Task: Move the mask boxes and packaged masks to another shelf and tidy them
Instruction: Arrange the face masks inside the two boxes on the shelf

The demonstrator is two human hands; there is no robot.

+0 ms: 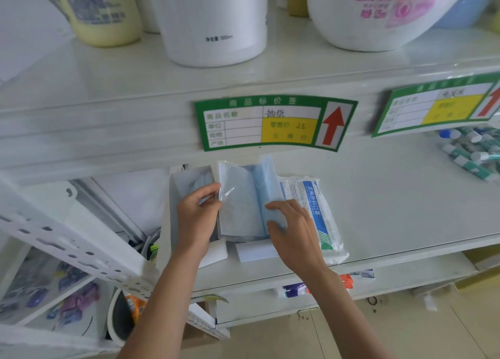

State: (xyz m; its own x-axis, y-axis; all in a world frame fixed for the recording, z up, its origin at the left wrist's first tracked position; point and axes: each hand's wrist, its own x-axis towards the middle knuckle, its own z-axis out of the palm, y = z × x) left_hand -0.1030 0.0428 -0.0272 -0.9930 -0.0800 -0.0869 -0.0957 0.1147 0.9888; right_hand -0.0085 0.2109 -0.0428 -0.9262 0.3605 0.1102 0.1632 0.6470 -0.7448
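On the white middle shelf (392,212) a clear plastic pack of blue masks (243,201) stands tilted on its edge. My left hand (196,218) pinches its left side, thumb and fingers around the plastic. My right hand (290,228) presses on the pack's lower right corner. Behind my left hand stands an open white mask box (186,180) with blue masks inside. To the right lies a sealed mask packet with a blue stripe and printed text (316,210), partly under my right hand. White cardboard flaps (254,251) lie beneath the pack.
A green price tag (273,123) hangs on the upper shelf's edge just above the masks. Large bottles (213,20) stand on the upper shelf. Several small tubes (470,150) lie at the far right of the middle shelf. A perforated white rack (67,239) stands at left.
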